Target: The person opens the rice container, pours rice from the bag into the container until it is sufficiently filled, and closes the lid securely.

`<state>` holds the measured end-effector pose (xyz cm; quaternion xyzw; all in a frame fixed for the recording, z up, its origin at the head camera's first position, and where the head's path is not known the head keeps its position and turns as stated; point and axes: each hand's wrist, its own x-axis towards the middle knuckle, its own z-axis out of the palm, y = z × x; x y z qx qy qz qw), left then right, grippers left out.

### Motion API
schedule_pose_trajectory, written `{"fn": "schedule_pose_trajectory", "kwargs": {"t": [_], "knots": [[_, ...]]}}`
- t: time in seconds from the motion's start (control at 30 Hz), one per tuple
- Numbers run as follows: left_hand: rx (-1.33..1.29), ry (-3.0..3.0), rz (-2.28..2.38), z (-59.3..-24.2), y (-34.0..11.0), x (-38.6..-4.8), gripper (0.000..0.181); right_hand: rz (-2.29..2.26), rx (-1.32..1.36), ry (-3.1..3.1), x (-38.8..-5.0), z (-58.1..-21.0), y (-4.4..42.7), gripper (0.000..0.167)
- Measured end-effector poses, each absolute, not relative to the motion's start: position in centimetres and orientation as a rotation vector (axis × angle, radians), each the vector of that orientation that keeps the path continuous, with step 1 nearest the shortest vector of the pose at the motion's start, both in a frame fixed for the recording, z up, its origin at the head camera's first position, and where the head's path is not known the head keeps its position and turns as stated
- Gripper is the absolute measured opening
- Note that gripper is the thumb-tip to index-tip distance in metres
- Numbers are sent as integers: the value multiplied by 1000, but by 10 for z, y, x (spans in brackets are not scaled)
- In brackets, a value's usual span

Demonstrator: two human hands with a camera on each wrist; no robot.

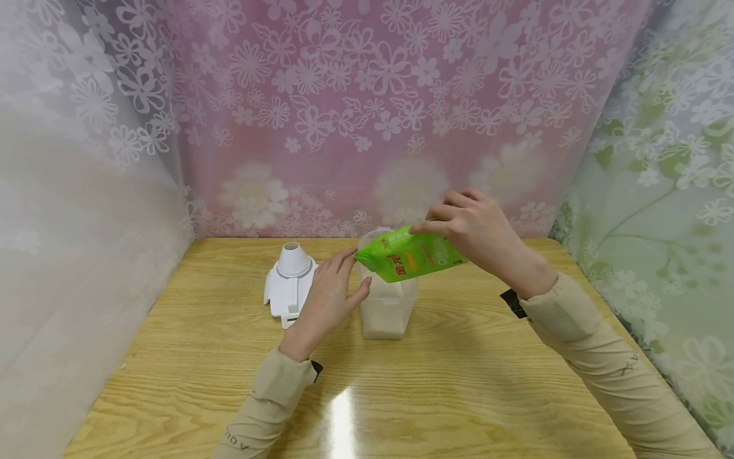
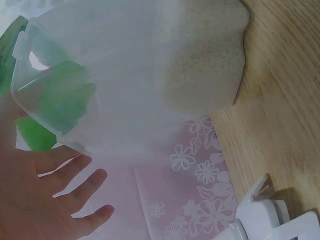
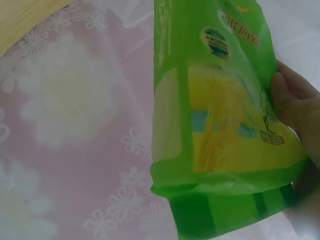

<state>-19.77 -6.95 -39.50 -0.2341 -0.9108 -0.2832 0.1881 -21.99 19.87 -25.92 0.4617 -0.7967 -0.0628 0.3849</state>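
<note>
A green printed bag [image 1: 410,255] is held tilted over a translucent plastic container [image 1: 385,319], its narrower end toward the left. My right hand [image 1: 476,236] grips the bag near its raised end; in the right wrist view the thumb [image 3: 282,92] presses on its side. Beside the lower end of the bag is my left hand [image 1: 329,293], fingers extended, at the container's rim. The left wrist view shows these fingers [image 2: 85,185] spread, with part of the hand hidden. Pale grains [image 2: 205,70] lie in the bottom of the container. The bag's mouth is not clearly visible.
A white plastic piece with a cone-shaped spout [image 1: 294,261] lies on the wooden table [image 1: 459,389], left of the container. Flower-patterned curtains [image 1: 367,115] stand behind the table and along both sides.
</note>
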Motion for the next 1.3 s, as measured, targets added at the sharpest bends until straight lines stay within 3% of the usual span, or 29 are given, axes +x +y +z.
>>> {"fn": "schedule_pose_trajectory", "kwargs": {"t": [0.43,0.87,1.3], "knots": [[-674,-2537,-804,-394,-69,-196,55,51,1051,-2142,-220,-269,216,47],[-666,-2534,-805,-394,-70,-195,54,1021,596,-2333,-228,-325,245,27],[-693,-2524,-793,-396,-71,-196,53,1685,221,-2092,-233,-372,259,36]]}}
